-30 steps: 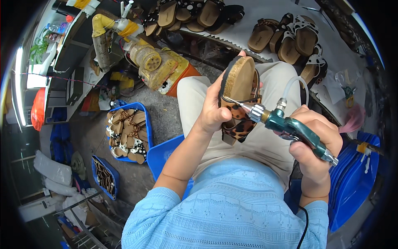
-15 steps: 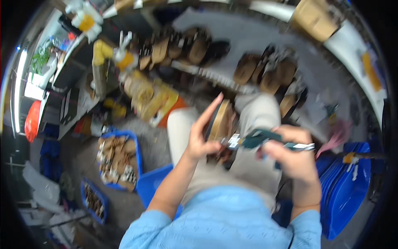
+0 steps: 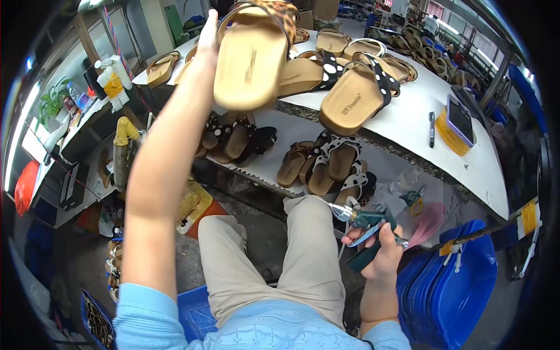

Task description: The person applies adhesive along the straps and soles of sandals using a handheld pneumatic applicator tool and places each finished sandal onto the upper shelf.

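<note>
My left hand [image 3: 208,42] is stretched far forward, its fingers mostly hidden behind a tan-soled sandal [image 3: 248,70] with a leopard-print strap. It grips this sandal by its left side, over the front edge of the white table. Above my right knee, my right hand [image 3: 382,251] is closed around the handle of a green pistol-shaped tool [image 3: 367,217] with a silver nozzle. The nozzle points to the left, well away from the sandal. A black sandal with white dots [image 3: 356,96] lies on the table, right of the held one.
More sandals stand on the white table [image 3: 461,181] and on the shelf below, including a polka-dot group [image 3: 332,163]. A marker [image 3: 431,129] lies near a phone [image 3: 459,119] on a yellow roll. Stacked blue basins [image 3: 461,286] are at my right.
My left hand has carried the sandal from above my lap forward and up to the table. The right hand, still holding the tool, has dropped lower and away from the sandal. The view has tilted up.
</note>
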Action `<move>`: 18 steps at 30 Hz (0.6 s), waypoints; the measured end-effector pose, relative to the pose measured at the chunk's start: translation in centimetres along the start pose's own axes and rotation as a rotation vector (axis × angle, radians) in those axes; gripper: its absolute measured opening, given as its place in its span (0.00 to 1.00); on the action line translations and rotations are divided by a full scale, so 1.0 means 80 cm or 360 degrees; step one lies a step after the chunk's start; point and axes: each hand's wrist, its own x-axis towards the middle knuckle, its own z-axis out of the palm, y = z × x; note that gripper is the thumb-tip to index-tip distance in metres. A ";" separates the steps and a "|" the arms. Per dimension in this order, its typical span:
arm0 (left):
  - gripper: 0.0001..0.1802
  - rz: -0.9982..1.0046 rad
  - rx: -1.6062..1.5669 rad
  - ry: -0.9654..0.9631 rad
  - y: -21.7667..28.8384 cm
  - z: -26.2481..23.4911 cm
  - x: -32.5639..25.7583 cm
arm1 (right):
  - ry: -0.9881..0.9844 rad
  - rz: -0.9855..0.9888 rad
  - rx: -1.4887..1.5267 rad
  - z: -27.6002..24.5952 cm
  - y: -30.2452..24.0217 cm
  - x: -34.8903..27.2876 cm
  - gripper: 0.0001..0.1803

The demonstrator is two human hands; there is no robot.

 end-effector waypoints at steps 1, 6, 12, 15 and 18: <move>0.45 -0.0017 0.0043 0.0127 0.020 -0.022 0.034 | -0.0008 -0.0006 0.0042 -0.005 0.003 -0.004 0.22; 0.33 0.0169 0.0868 0.0350 -0.036 0.051 0.005 | 0.0195 -0.0102 0.0050 -0.063 0.004 -0.014 0.24; 0.10 0.2167 0.1720 -0.0037 -0.170 0.061 -0.134 | 0.0374 -0.0069 0.0069 -0.106 0.009 -0.013 0.22; 0.05 0.1154 0.1769 -0.0190 -0.315 0.067 -0.148 | 0.0439 -0.0058 0.0110 -0.126 0.020 -0.007 0.20; 0.22 0.0272 0.2128 -0.0069 -0.439 0.046 -0.088 | 0.0508 0.0023 0.0053 -0.126 0.016 0.000 0.18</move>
